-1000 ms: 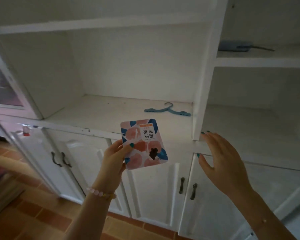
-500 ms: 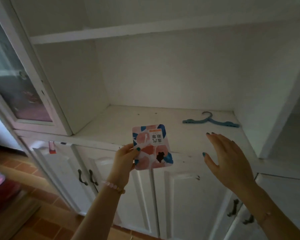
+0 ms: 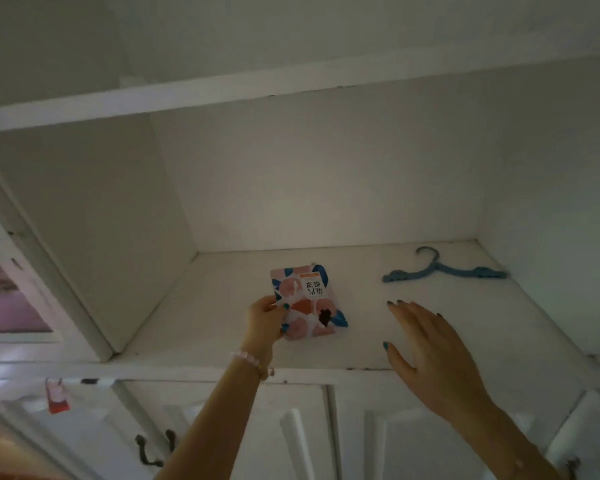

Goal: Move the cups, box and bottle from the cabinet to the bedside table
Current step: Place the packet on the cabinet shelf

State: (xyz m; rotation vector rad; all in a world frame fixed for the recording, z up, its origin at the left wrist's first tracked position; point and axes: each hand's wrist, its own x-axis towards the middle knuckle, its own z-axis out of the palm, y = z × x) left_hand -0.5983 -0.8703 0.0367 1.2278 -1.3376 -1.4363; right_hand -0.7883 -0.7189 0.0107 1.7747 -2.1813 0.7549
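Note:
A flat box with a pink, orange and blue print and black characters is pinched by its left edge in my left hand. It hangs tilted over the middle of the white cabinet shelf. My right hand hovers open, fingers spread, over the shelf's front right part, holding nothing. No cups or bottle are in view.
A blue plastic hanger lies at the shelf's back right. White cabinet doors with dark handles are below the shelf. A glass door stands at the left, and a small red and white item hangs under the shelf edge.
The view has swung left and closer to the open shelf. My left hand has carried the box forward from in front of the lower doors to over the shelf. My right hand followed.

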